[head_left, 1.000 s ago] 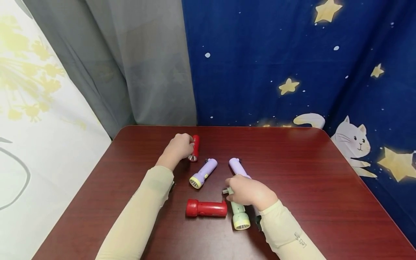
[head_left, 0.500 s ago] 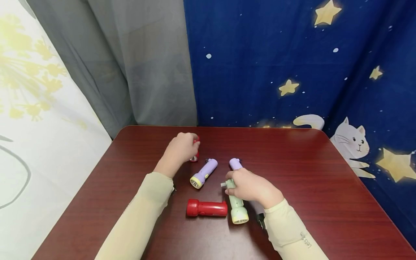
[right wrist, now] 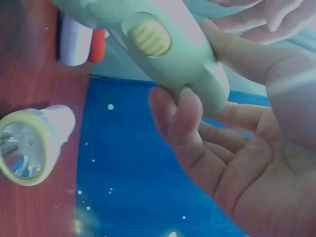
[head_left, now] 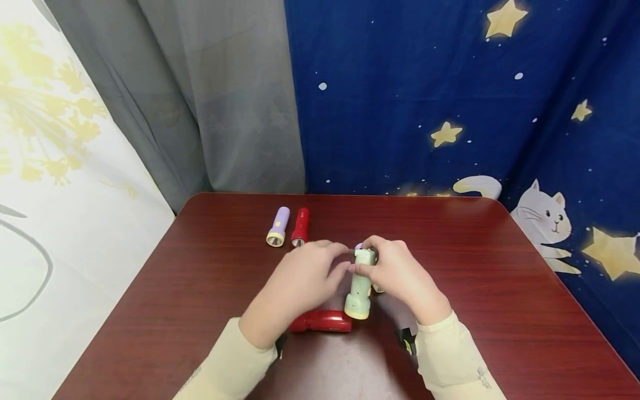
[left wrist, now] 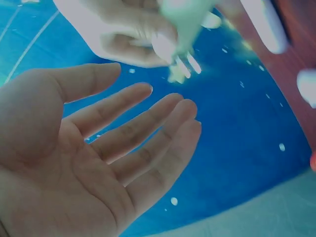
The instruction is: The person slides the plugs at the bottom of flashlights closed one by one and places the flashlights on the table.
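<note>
My right hand [head_left: 402, 275] grips a pale green flashlight [head_left: 360, 286] by its tail end, thumb on one side and fingers on the other, its lamp end pointing down toward me. Two metal plug prongs [left wrist: 188, 66] stick out from the tail in the left wrist view. The right wrist view shows its yellow ribbed switch [right wrist: 150, 38]. My left hand [head_left: 302, 272] is close by on the left, its fingertips near the prongs; in its own wrist view the fingers are spread and hold nothing. A second purple flashlight [right wrist: 61, 123] is mostly hidden behind my right hand in the head view.
A large red flashlight [head_left: 327, 321] lies crosswise below my hands, partly covered by the left one. At the back left, a purple flashlight [head_left: 278, 226] and a small red flashlight [head_left: 301, 225] lie side by side on the brown table [head_left: 210, 250]. Curtains hang behind.
The left purple flashlight now lies at the back beside the small red one. My left hand has come right and nearer, toward the green flashlight, which my right hand has lifted.
</note>
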`<state>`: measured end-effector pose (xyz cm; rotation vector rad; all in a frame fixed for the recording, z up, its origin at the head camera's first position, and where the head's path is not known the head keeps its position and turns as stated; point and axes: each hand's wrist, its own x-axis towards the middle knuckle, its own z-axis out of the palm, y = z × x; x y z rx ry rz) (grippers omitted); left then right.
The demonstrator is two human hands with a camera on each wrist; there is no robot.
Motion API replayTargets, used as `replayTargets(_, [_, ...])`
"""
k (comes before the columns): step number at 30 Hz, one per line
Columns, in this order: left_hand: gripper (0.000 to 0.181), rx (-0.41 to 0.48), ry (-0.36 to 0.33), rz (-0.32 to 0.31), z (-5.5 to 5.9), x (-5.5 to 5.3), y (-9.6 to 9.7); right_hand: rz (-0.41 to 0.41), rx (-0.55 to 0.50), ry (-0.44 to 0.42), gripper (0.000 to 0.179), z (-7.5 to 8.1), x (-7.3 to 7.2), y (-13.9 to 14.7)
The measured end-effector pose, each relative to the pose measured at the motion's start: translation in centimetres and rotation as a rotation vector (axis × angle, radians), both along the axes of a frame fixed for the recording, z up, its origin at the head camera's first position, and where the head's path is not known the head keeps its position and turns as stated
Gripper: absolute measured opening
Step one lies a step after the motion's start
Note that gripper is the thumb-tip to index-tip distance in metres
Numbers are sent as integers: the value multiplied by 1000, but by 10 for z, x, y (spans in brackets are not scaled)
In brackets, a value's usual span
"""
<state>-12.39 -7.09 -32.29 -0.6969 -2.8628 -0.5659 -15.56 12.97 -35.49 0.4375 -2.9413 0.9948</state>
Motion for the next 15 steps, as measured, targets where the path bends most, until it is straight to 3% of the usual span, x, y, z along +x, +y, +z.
replayTargets(7, [47, 61, 51, -24, -12, 27, 16, -44, -31, 63, 26, 11, 14, -4])
replayTargets(15, [60, 263, 14, 74, -24, 31, 24, -90, -82, 174, 29, 15, 27, -16])
